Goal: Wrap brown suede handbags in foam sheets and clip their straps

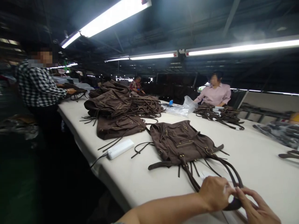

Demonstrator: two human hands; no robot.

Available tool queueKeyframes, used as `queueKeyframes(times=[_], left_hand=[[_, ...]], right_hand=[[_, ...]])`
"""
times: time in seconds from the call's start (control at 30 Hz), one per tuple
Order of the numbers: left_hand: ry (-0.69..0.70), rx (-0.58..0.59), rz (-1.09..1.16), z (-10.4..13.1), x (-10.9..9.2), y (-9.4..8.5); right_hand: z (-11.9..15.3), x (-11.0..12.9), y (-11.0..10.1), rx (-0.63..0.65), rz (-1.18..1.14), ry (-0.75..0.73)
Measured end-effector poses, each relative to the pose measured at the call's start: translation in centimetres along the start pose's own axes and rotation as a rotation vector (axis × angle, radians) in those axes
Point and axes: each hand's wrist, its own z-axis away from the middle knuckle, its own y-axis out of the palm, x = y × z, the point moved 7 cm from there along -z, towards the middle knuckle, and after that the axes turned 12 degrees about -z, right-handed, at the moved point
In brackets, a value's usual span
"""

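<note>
A dark brown handbag (pixel 181 140) lies on the table with its handles toward me, its brass-coloured buckles and a zip facing up. My left hand (pixel 214 193) is closed around the looped handles (pixel 234 205) near their far end. Fingertips of my right hand (pixel 258 207) pinch the same handles from the other side, meeting my left fingers. Something small and whitish shows between the fingers, too small to name. Thin straps and a side belt spread out around the bag. Part of the handles is hidden behind my left hand.
Left of the bag, more brown bags (pixel 116 105) are heaped. A white power bank-like block (pixel 121 149) with a cable lies near the table (pixel 112 177) edge. Clear plastic (pixel 184 107) and bundled straps (pixel 218 113) lie farther back. Several people stand or sit around the table.
</note>
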Motion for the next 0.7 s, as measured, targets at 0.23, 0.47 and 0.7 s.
queueKeyframes(times=[0.23,0.47,0.7], left_hand=[[0.102,-0.160,-0.179,1.2,-1.5,-2.7],[0.073,-0.309,0.025,2.0,-2.8,-5.4],[-0.339,-0.369,0.501,0.3,3.6,-8.4]], right_hand=[[0.3,1.3,0.7,0.004,0.006,0.066],[1.0,1.5,1.2,-0.062,-0.494,0.044],[-0.4,-0.3,-2.0,-0.255,-0.819,0.151]])
